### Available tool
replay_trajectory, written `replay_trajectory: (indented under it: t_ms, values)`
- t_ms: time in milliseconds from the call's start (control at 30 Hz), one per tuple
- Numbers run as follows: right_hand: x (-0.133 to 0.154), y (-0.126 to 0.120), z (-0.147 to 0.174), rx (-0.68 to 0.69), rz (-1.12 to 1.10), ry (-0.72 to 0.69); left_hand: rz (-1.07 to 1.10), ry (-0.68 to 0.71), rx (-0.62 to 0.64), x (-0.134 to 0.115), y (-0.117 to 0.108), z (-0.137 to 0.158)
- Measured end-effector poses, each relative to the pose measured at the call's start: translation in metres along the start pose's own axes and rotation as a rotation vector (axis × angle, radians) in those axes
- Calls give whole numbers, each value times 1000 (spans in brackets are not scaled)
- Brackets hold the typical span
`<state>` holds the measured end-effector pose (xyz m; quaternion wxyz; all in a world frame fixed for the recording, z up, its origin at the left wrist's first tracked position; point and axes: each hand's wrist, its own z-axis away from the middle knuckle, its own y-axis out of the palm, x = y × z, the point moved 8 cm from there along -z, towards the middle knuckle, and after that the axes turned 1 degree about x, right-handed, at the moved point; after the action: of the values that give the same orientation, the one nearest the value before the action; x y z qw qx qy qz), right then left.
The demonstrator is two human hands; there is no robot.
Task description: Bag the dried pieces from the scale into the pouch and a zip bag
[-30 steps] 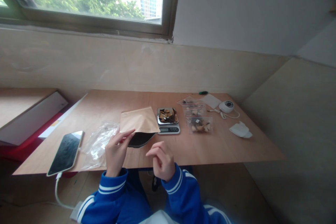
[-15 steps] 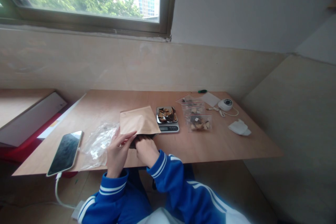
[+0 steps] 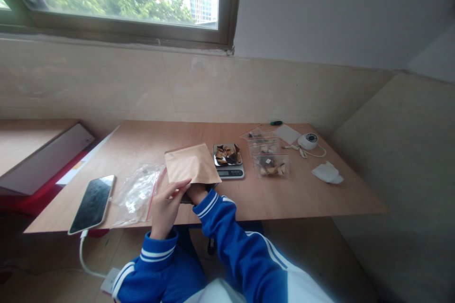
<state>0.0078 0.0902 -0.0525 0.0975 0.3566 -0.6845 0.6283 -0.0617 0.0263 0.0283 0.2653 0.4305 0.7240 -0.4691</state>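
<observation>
A brown kraft paper bag lies tilted over the table with its mouth toward me. My left hand pinches the bag's near edge at the left. My right hand is inside the bag's mouth up to the wrist, so its fingers are hidden. Just right of the bag stands a small digital scale. Dried brown slices, dark at the edges, are heaped on its metal pan. Left of my left hand lie clear plastic zip bags.
Several clear bags with dried pieces stand in a row right of the scale. Farther right are a white round device with a cable, a crumpled tissue and a green-handled tool. A phone on a charging cable lies at the left edge.
My right hand has gone deeper into the paper bag; its knuckles showed before and now only the wrist does. My left hand keeps its hold on the bag's edge.
</observation>
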Motion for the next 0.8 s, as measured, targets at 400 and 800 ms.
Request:
replay_trajectory:
  t_ms: [400,800]
  values:
    - [17,-55,31,-44,13,122,-18,-39,-40,7,-6,-3]
    - [35,-85,64,36,61,131,26,-96,-52,1,-9,-4]
